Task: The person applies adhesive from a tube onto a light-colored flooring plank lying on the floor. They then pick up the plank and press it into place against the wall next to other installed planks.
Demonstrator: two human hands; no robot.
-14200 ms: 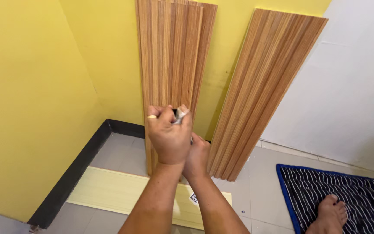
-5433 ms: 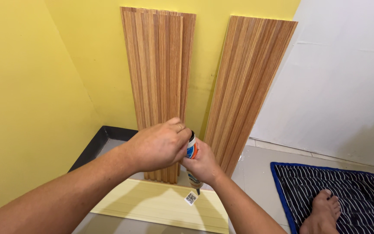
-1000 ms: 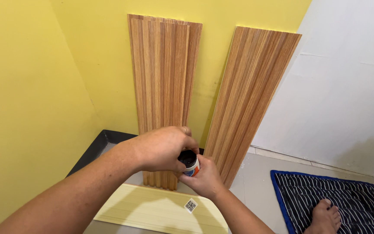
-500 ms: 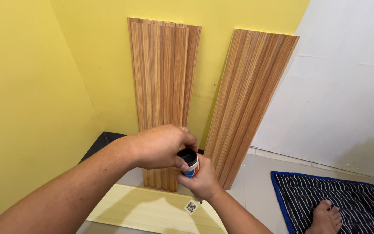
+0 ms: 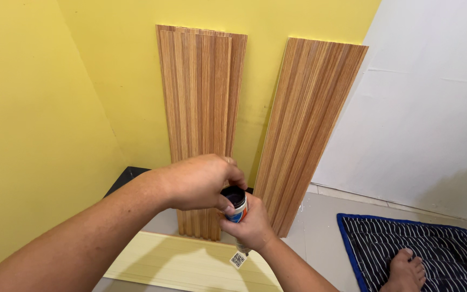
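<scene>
Right hand (image 5: 251, 226) wraps a small tube (image 5: 237, 204) from below, grip clenched round its body; most of the tube is hidden by the fingers, only the dark round top and a strip of blue-and-white label show. Left hand (image 5: 204, 181) comes over the top, fingertips pinched at the tube's dark rim; can't tell if that dark part is a cap or an open mouth. A ring shows on a left finger. The tube's lower end pokes out below the right hand, too small to read its shape.

Tube is held in the air, in front of the foot of the left panel (image 5: 204, 119), above a pale board (image 5: 185, 265) on the floor. Board has a small square code sticker (image 5: 237, 260); its near edge is cut off by the frame.

Left panel stands upright against the yellow wall (image 5: 39, 119), its foot partly hidden by the hands. Right panel (image 5: 304, 130) leans tilted beside it. Striped mat (image 5: 428, 254) at lower right, cut off, with a bare foot (image 5: 401, 270) on it.
</scene>
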